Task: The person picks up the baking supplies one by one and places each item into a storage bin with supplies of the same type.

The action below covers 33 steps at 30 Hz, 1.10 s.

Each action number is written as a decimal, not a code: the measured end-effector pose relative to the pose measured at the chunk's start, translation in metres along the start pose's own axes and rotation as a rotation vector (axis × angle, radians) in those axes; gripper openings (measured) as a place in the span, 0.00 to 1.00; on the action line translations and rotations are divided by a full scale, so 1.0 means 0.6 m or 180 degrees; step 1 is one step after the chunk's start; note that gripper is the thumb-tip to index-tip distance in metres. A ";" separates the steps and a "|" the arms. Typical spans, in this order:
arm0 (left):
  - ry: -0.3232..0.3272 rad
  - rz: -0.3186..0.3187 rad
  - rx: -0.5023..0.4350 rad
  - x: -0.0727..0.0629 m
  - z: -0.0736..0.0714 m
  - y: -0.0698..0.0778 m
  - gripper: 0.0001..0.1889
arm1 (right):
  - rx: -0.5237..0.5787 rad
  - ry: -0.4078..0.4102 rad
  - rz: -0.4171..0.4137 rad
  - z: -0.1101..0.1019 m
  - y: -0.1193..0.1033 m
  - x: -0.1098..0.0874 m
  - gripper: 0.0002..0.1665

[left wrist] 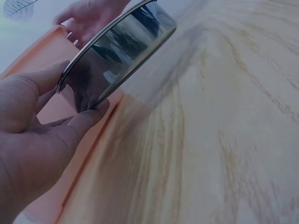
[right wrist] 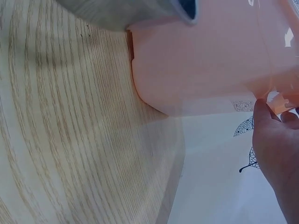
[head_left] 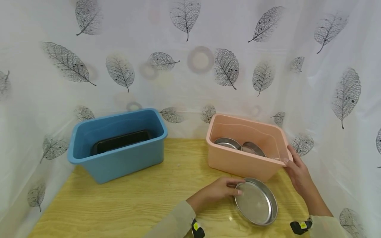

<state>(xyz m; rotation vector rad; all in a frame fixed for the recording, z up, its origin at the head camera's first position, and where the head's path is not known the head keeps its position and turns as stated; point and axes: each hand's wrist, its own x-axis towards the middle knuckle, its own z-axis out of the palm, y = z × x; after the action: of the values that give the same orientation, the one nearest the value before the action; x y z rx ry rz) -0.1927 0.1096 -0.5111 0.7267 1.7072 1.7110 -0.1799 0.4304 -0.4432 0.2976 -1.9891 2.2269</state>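
Observation:
My left hand (head_left: 218, 191) pinches the rim of a round metal cake pan (head_left: 254, 203) by its left side, thumb and fingers on either edge. In the left wrist view the cake pan (left wrist: 126, 51) is tilted and clear of the wooden tabletop. At the right end of a pink plastic bin (head_left: 238, 162), my right hand (head_left: 299, 175) grips the rim; the right wrist view shows the thumb against the bin's outside (right wrist: 201, 70). Inside this bin lie a round metal pan (head_left: 227, 142) and another metal pan (head_left: 252, 148), both partly hidden by the front wall.
On the left stands a blue plastic bin (head_left: 125, 162) with a dark rectangular pan (head_left: 122, 141) inside. Both bins sit on a wood-grain table (head_left: 125, 205). A white curtain (head_left: 190, 89) printed with leaves hangs behind and along the sides.

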 end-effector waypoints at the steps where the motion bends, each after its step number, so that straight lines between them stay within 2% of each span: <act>1: -0.0023 0.0017 0.0002 -0.001 -0.001 0.003 0.23 | 0.0002 -0.0001 0.0003 0.000 0.000 0.000 0.40; 11: -0.0164 0.0119 -0.0317 -0.009 -0.007 0.045 0.25 | 0.0023 0.0003 0.0061 0.001 -0.002 -0.001 0.41; 20: -0.0265 0.0344 -0.0212 -0.020 -0.026 0.098 0.27 | -0.0026 0.0072 0.0122 0.003 -0.002 0.000 0.41; 24: -0.0236 0.0470 -0.0178 -0.021 -0.035 0.122 0.27 | -0.0005 0.0041 0.0095 0.002 -0.002 0.000 0.41; 28: -0.0164 0.0521 -0.0228 -0.018 -0.048 0.144 0.28 | -0.0075 0.0043 0.0133 0.003 -0.005 0.000 0.41; 33: -0.0083 0.0588 -0.0118 -0.013 -0.066 0.169 0.27 | -0.0154 0.0078 0.0187 0.003 -0.006 0.000 0.41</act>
<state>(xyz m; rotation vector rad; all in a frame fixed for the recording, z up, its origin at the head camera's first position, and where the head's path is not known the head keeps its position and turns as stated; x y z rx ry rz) -0.2212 0.0789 -0.4105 0.9098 1.6290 1.8433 -0.1791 0.4290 -0.4395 0.2081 -2.0615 2.2017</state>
